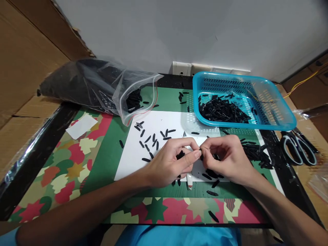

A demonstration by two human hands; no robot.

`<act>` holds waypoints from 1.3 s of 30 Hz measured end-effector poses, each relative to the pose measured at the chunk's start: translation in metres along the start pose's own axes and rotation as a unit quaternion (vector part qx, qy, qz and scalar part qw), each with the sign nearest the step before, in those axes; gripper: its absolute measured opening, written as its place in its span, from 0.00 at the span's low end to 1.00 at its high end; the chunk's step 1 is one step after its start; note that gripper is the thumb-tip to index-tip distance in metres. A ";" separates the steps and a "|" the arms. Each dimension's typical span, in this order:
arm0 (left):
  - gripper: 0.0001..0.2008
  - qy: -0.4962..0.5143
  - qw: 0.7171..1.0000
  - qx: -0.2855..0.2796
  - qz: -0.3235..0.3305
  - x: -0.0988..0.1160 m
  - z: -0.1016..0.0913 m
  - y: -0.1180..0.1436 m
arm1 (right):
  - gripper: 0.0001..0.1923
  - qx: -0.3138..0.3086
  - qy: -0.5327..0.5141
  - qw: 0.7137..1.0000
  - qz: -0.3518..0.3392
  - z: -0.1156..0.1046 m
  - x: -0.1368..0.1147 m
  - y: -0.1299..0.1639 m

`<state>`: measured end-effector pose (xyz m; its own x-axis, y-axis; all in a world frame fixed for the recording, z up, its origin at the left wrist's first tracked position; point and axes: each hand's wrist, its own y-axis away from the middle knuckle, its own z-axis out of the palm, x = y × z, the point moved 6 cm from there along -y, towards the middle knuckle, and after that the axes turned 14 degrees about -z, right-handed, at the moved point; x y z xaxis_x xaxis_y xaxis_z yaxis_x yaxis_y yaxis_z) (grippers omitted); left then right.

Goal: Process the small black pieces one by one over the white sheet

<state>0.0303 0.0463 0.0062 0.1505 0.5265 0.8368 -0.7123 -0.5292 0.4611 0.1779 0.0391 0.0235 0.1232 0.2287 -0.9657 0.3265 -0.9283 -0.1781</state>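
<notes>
My left hand (pixel 176 160) and my right hand (pixel 222 155) meet over the white sheet (pixel 130 167), fingertips pinched together. Between them is a small black strip (pixel 201 153), mostly covered by the fingers. More black pieces (pixel 180 155) show within the curl of my left hand; whether it grips them or they lie behind it, I cannot tell. A slim white pen-like tool (pixel 189 181) lies on the sheet beneath the hands, partly hidden. Loose black strips (pixel 147 147) are scattered left of my left hand, and others (pixel 212 174) lie below my right hand.
A blue perforated basket (pixel 274 124) at the back right holds a heap of black strips (pixel 224 109). An open zip bag (pixel 89 85) full of them lies at the back left. Right of my right hand are a pile (pixel 256 153) and scissors (pixel 298 150). A wall stands behind.
</notes>
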 end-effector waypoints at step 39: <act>0.17 -0.007 0.998 0.003 0.067 0.001 0.013 0.007 | 0.08 0.137 0.195 0.965 -0.109 0.001 -0.013 -0.002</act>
<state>0.0343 0.0342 0.0144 0.0638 0.4411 0.8952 -0.7221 -0.5987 0.3465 0.1747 0.0374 0.0361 0.4394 0.4711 -0.7648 0.1308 -0.8759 -0.4644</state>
